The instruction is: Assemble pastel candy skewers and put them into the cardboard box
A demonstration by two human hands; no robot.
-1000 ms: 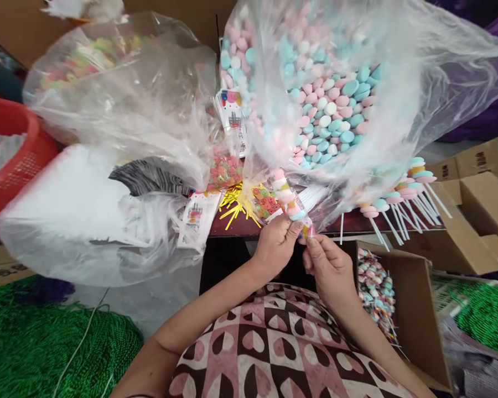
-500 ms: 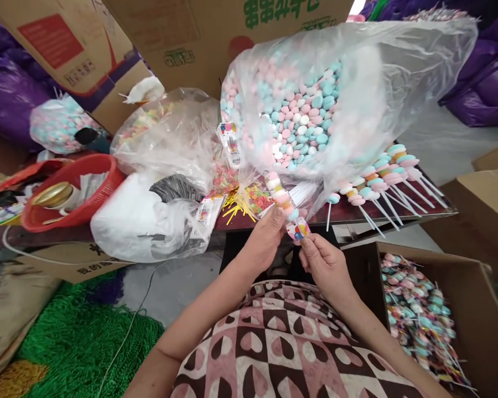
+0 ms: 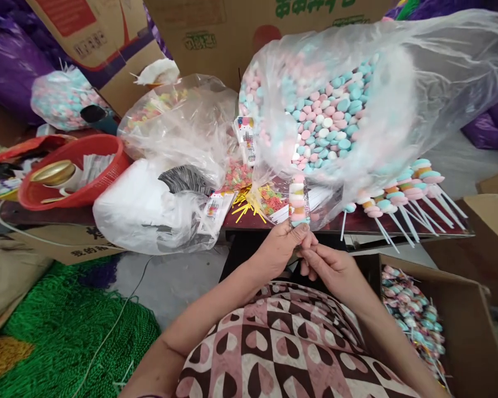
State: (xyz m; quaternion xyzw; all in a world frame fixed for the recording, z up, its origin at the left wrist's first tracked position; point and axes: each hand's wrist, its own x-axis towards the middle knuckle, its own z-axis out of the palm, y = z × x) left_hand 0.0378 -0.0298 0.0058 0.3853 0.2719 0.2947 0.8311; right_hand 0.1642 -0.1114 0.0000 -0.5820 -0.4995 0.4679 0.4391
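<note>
A marshmallow skewer [image 3: 297, 202] in a clear wrapper stands almost upright in front of me, with pink, white, orange and blue pieces stacked along it. My left hand [image 3: 280, 249] is closed around its lower part, thumb across the front. Just below, my right hand [image 3: 327, 262] pinches at the bottom end, its fingertips against the left hand's fingers. What exactly lies between the right fingertips is hidden. Behind the skewer sits a big clear bag of pastel marshmallows [image 3: 330, 119]. Several unwrapped marshmallow skewers [image 3: 406, 190] lie to the right, their white sticks over the table edge.
Left on the table are a bag of white wrappers [image 3: 128, 207], a bag of gummy rings [image 3: 170, 116] and a red basket [image 3: 112, 171]. Yellow twist ties [image 3: 247, 207] lie near the middle. A cardboard box [image 3: 460, 309] with wrapped skewers stands at the lower right.
The skewer has turned from tilted to nearly upright. My right hand has moved in against the left, and the printed card at the skewer's bottom is now hidden. The view has shifted.
</note>
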